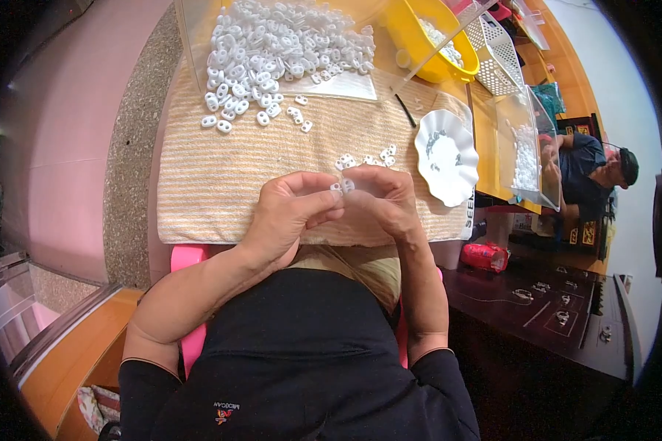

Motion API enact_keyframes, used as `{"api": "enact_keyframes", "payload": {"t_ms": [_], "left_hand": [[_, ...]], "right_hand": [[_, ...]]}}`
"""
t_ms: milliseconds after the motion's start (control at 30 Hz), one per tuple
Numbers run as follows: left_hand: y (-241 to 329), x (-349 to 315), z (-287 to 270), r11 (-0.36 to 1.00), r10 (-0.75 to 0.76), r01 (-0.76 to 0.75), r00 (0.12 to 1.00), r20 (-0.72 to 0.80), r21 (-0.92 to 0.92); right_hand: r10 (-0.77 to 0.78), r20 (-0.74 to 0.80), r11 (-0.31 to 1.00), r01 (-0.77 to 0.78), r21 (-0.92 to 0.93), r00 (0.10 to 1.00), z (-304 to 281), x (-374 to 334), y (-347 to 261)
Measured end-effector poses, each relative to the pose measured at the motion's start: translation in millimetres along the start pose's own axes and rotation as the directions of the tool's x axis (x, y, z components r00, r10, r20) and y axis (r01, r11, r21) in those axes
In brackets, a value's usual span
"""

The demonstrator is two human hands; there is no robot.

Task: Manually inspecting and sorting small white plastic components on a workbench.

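Observation:
My left hand [290,213] is closed in a pinch on a small white two-hole plastic piece [336,187]. Right beside it, my right hand [391,204] pinches another white plastic piece [348,185]; the two pieces meet or nearly meet, I cannot tell which. Just beyond my fingers, several similar pieces [388,153] lie on the striped towel [206,191]. A large heap of white two-hole pieces [272,44] spills toward me from a clear bin. To the right stands a white scalloped dish [469,140] with tiny dark bits and something white in it.
A thin black stick [405,110] lies beyond the dish. At the back right are a yellow basin [467,72] and a white perforated basket [496,55]. Another person [592,173] sits at the right, by a clear box of white pieces [526,158]. A red packet [485,256] lies lower right.

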State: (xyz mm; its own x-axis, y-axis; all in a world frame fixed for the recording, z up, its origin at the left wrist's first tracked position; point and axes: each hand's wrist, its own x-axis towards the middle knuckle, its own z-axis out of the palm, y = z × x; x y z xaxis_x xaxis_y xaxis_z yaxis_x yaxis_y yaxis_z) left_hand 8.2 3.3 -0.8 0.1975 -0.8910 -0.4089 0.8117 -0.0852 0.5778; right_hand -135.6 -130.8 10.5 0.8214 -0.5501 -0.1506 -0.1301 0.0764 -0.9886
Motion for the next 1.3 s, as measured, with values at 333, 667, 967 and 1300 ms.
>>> {"api": "enact_keyframes", "payload": {"t_ms": [333, 667, 967, 1300], "left_hand": [[0.9, -1.2, 3.1, 1.0, -0.002, 0.002, 1.0, -0.007, -0.01], [0.9, -3.1, 4.2, 1.0, -0.007, 0.006, 1.0, -0.012, -0.006], [3.0, -4.6, 7.6, 1.0, -0.005, 0.005, 1.0, -0.021, 0.002], [4.3, -5.2, 10.0, 1.0, -0.021, 0.021, 0.999, -0.027, -0.008]], "right_hand": [[0.023, -0.002, 1.0, -0.023, 0.007, 1.0, 0.4, 0.0, 0.3], [-0.005, 0.023, 1.0, 0.005, 0.008, 1.0, -0.7, 0.1, 3.8], [0.072, 0.037, 0.993, -0.075, 0.091, 0.997, -0.1, -1.2, -0.9], [0.065, 0.058, 0.98, -0.075, 0.186, 0.996, -1.2, -0.7, -0.1]]}}
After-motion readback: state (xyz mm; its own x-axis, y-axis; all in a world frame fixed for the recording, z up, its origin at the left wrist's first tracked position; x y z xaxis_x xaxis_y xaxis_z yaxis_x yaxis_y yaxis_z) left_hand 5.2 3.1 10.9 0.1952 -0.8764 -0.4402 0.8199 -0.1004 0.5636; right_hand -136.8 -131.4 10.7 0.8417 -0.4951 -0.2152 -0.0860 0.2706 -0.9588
